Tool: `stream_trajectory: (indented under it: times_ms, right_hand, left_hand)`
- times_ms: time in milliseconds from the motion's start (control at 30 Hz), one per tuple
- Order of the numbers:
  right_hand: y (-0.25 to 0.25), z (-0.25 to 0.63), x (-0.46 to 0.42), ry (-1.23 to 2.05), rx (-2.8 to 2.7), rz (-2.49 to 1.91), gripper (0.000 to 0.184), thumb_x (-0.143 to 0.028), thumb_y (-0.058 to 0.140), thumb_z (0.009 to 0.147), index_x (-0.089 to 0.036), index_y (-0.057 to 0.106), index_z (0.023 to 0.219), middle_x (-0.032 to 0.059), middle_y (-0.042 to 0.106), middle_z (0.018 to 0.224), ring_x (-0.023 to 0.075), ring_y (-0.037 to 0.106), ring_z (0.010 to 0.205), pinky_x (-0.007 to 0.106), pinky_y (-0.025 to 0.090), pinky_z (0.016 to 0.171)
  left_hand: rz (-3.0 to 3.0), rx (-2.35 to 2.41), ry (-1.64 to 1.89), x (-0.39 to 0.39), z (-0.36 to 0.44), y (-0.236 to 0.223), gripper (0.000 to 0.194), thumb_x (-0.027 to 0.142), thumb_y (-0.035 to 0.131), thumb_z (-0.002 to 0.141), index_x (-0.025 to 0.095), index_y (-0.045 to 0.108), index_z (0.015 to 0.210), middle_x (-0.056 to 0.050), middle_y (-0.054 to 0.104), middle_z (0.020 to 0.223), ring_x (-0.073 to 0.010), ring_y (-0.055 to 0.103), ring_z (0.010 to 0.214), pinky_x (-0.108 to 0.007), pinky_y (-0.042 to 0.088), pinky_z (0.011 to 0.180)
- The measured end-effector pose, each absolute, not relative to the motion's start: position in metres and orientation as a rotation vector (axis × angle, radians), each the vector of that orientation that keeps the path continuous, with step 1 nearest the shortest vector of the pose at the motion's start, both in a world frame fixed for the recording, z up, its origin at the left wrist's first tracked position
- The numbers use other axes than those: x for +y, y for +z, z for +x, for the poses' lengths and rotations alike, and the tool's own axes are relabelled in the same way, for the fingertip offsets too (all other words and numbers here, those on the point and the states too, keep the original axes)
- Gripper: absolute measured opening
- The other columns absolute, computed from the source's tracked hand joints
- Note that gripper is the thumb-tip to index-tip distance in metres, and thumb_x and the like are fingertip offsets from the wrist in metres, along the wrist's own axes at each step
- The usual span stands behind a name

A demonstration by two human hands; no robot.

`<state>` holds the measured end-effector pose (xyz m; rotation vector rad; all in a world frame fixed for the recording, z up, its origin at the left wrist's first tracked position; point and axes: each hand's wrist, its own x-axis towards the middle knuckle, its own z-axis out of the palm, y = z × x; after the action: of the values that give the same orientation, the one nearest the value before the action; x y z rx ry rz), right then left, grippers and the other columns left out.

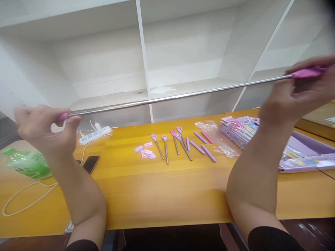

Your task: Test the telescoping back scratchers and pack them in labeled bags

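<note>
A telescopic back scratcher, drawn out into a long metal rod, spans the view above the table. My left hand pinches its pink end at the left. Around the pink head at the right my right hand is closed, blurred by motion. Below lie several short back scratchers with lilac or pink claw heads and metal rods. Several lilac and pink handle tubes rest to their right. Small pink and purple cards are spread at their left.
On the right, a purple display box holds wrapped items, beside crumpled clear plastic bags and a cardboard box. Left are a green bottle, a phone, a white cable and a power strip. White shelves stand behind.
</note>
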<state>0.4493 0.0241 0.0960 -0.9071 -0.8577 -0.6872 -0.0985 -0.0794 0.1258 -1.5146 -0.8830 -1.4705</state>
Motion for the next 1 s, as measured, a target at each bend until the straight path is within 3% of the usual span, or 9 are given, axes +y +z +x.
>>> stream_trajectory:
  times_ms: [100,200,333,633,1000]
  right_hand:
    - [0.097,0.380,0.006,-0.799,-1.205,-0.718,0.023,-0.008,0.059,0.068,-0.027,0.051,0.079,0.0020,0.055,0.072,0.0144,0.043,0.058,0.037,0.038,0.059]
    - [0.082,0.304,-0.008,-0.681,-1.435,-0.637,0.016,-0.012,0.056,0.085,-0.027,0.055,0.089,0.0028,0.059,0.077,0.0179,0.052,0.065,0.037,0.045,0.064]
    - [0.058,0.245,-0.013,-0.536,-1.572,-0.437,0.019,-0.007,0.052,0.096,-0.026,0.056,0.098,0.0020,0.059,0.082,0.0157,0.050,0.066,0.032,0.040,0.060]
    - [0.057,0.252,-0.014,-0.466,-1.728,-0.516,0.020,-0.007,0.051,0.095,-0.024,0.058,0.100,0.0002,0.057,0.083,0.0133,0.040,0.061,0.031,0.034,0.059]
    - [0.053,0.249,-0.014,-0.466,-1.755,-0.517,0.024,-0.007,0.047,0.093,-0.024,0.057,0.105,0.0014,0.058,0.087,0.0158,0.047,0.066,0.031,0.037,0.061]
  left_hand:
    - [-1.544,-0.908,-1.428,-0.079,-0.044,0.113,0.043,0.064,0.081,0.091,0.025,0.070,0.076,-0.002,0.057,0.063,-0.0217,0.042,0.074,-0.042,0.040,0.082]
    - [-1.564,-1.034,-1.355,-0.080,0.013,0.093,0.029,0.056,0.081,0.095,0.029,0.074,0.085,-0.002,0.058,0.066,-0.0248,0.044,0.076,-0.041,0.037,0.076]
    - [-1.606,-0.989,-1.290,-0.076,0.042,0.080,0.024,0.053,0.083,0.094,0.031,0.076,0.087,-0.003,0.061,0.063,-0.0271,0.044,0.075,-0.042,0.031,0.071]
    - [-1.754,-1.036,-1.354,-0.054,0.027,0.081,0.038,0.065,0.078,0.096,0.029,0.076,0.083,-0.003,0.057,0.062,-0.0260,0.045,0.074,-0.042,0.034,0.073]
    - [-1.740,-1.051,-1.285,-0.056,0.023,0.083,0.035,0.062,0.078,0.096,0.029,0.075,0.083,-0.004,0.061,0.064,-0.0271,0.048,0.076,-0.042,0.035,0.071]
